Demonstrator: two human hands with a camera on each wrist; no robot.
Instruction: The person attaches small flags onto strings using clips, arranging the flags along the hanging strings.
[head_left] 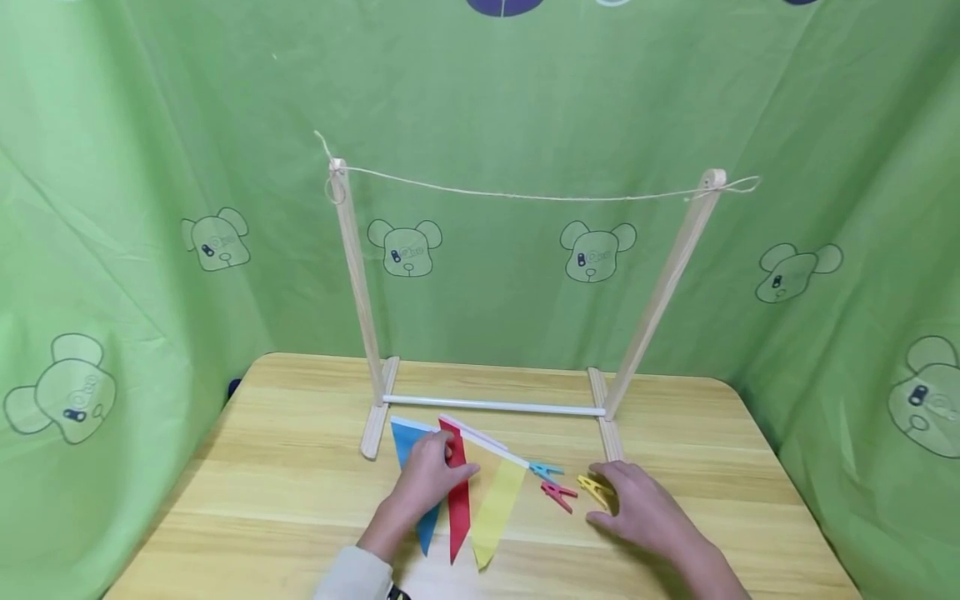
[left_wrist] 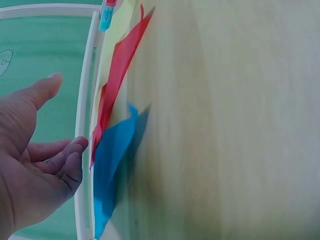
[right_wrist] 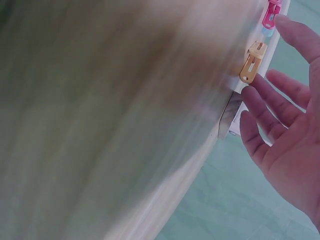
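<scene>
Blue (head_left: pixel 429 527), red (head_left: pixel 459 517) and yellow (head_left: pixel 498 510) triangular paper pennants lie overlapping on the table, white strips along their upper edges. My left hand (head_left: pixel 426 473) is over the blue and red ones, thumb apart from the loosely bent fingers, nothing pinched. To the right of the pennants are a blue clothespin (head_left: pixel 544 470) and a red clothespin (head_left: pixel 557 495). Beside them is a yellow clothespin (head_left: pixel 592 488), with my right hand (head_left: pixel 639 505) around its right side. In the right wrist view the fingers (right_wrist: pixel 265 107) are spread, tips close to this yellow clothespin (right_wrist: pixel 252 62).
Behind the pennants stands a wooden frame with a left post (head_left: pixel 357 283), a right post (head_left: pixel 667 287) and a white crossbar (head_left: pixel 495 406). A string (head_left: pixel 510 196) sags slightly between the post tops. Green curtain (head_left: pixel 495 317) surrounds the wooden table (head_left: pixel 262 467).
</scene>
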